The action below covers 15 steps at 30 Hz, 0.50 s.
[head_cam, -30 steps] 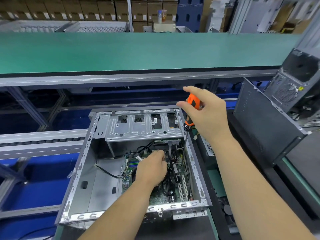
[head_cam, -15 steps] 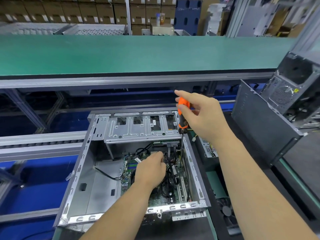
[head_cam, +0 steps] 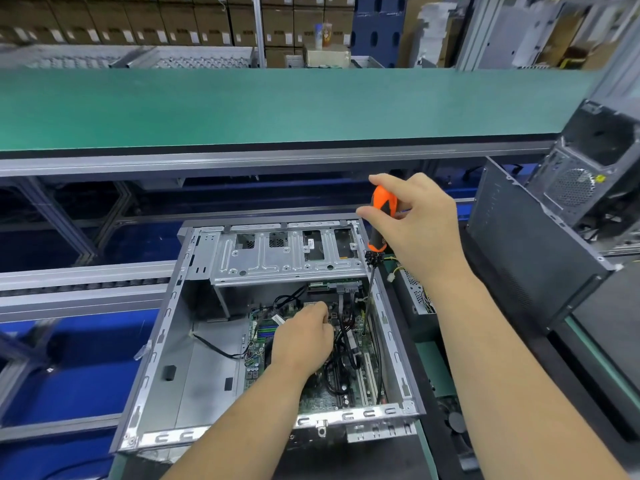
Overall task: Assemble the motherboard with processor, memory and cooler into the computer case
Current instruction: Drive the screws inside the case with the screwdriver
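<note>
While the open computer case (head_cam: 162, 341) lies on its side on the workbench, the person leans over it with both arms reaching in. Their right hand (head_cam: 420, 223) is curled round the orange handle of a screwdriver (head_cam: 379, 220), thumb and fingers wrapped about the grip, holding it nearly upright above the right wall of the case. Its thin dark shaft runs down past the edge of the drive cage (head_cam: 287, 254) and its tip comes down at the green motherboard (head_cam: 322, 400) near the right wall; I cannot tell from here whether it sits on a screw. The left hand (head_cam: 304, 341) is down inside the case, resting on top of the motherboard with its fingers bent over among the black cables (head_cam: 346, 341); whether those fingers have hold of anything I cannot tell, since the back of the hand hides them. The motherboard lies flat on the floor of the case, in its right half, with white slots showing along its right side. A second dark case (head_cam: 526, 251) stands tilted to the right of the bench, well apart from the hands. Beyond the case runs a long green conveyor belt (head_cam: 277, 105), and stacked brown cartons (head_cam: 145, 22) line the far wall
</note>
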Tool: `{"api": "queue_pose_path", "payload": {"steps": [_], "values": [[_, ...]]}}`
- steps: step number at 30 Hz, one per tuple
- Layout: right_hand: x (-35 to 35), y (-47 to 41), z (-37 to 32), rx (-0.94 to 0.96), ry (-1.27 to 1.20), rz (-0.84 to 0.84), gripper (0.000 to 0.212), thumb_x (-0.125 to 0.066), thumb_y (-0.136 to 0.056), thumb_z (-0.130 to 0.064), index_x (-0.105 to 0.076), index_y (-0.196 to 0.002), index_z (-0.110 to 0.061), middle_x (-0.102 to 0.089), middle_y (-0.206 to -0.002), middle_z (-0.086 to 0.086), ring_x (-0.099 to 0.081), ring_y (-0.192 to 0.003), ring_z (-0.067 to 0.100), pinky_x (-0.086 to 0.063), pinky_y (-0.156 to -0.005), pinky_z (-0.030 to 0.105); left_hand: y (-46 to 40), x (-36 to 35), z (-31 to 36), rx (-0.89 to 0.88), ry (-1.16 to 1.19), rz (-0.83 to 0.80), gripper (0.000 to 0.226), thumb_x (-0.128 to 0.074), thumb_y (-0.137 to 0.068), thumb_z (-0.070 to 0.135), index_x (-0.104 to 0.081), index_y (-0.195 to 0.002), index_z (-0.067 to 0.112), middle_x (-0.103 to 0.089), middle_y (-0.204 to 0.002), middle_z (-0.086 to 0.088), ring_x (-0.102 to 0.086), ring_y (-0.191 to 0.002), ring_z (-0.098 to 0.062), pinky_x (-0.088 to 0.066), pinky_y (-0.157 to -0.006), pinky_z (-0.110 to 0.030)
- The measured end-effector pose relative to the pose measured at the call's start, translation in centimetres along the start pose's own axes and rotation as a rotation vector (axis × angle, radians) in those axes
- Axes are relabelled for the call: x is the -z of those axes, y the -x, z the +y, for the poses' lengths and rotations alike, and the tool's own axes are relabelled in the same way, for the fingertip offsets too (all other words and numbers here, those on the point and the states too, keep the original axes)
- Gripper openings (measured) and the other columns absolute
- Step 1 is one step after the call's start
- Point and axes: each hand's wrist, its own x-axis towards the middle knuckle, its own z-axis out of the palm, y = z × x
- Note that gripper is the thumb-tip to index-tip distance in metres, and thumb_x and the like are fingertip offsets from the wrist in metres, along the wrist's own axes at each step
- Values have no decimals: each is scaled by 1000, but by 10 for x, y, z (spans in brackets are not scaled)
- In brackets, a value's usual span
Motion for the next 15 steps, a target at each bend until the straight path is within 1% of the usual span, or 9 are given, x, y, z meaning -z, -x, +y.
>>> {"api": "queue_pose_path", "payload": {"steps": [3, 4, 5, 7, 9, 11, 13, 14, 15], "values": [[1, 8, -1, 58, -189, -153, 43, -66, -96, -14, -60, -138, -20, -63, -111, -5, -60, -103, 9, -57, -89, 36, 0, 0, 0, -3, -2, -1, 8, -42, -94, 21, -45, -86, 20, -53, -82, 5, -51, -67, -21, -30, -51, -31], [1, 10, 0, 79, -206, -173, 44, -64, -97, -11, -59, -139, -20, -65, -110, -4, -61, -102, 10, -57, -88, 38, 0, 0, 1, -3, 0, -1, 8, -42, -94, 21, -45, -86, 20, -52, -81, 5, -51, -67, -21, -29, -50, -31], [-1, 12, 0, 93, -188, -151, 44, -66, -95, -11, -61, -138, -19, -66, -103, -2, -62, -96, 14, -57, -85, 40, 0, 1, 1, -2, 1, -2, 8, -42, -94, 21, -45, -86, 20, -52, -81, 5, -51, -66, -21, -29, -50, -30], [-4, 9, -1, 72, -105, -36, 40, -73, -91, -17, -67, -131, -19, -63, -87, 1, -59, -82, 20, -56, -79, 44, 1, 2, 1, 3, 3, -4, 8, -42, -94, 21, -46, -87, 20, -53, -81, 5, -52, -67, -20, -33, -51, -31], [-5, 5, 0, 16, -42, 41, 38, -76, -89, -23, -70, -127, -21, -59, -84, 3, -56, -79, 20, -54, -79, 46, 1, 2, 1, 11, 2, -2, 8, -42, -94, 21, -46, -87, 21, -53, -81, 6, -53, -67, -19, -35, -52, -31], [-4, 6, 0, 23, -88, -10, 40, -72, -92, -22, -66, -131, -21, -60, -89, -5, -56, -84, 11, -55, -82, 42, 1, 2, 1, 14, 5, -1, 9, -42, -94, 21, -46, -86, 21, -53, -80, 6, -53, -66, -18, -34, -51, -31], [-2, 9, -1, 40, -166, -91, 42, -68, -95, -16, -62, -137, -21, -65, -103, -11, -62, -97, 7, -57, -87, 39, 0, 2, 2, 10, 9, 5, 9, -42, -94, 21, -45, -85, 21, -52, -79, 5, -52, -66, -19, -33, -51, -30], [-2, 10, -1, 42, -169, -95, 43, -67, -95, -15, -62, -137, -21, -68, -107, -8, -64, -100, 10, -57, -89, 39, 0, 1, 2, 8, 12, 8, 9, -42, -94, 21, -45, -85, 21, -52, -79, 5, -52, -66, -19, -34, -51, -31], [-3, 9, 0, 41, -150, -77, 42, -68, -95, -15, -63, -136, -21, -71, -106, -3, -66, -98, 15, -57, -89, 40, 0, 1, 2, 9, 15, 6, 9, -42, -94, 21, -45, -85, 21, -52, -79, 5, -53, -66, -20, -35, -52, -31]]}}
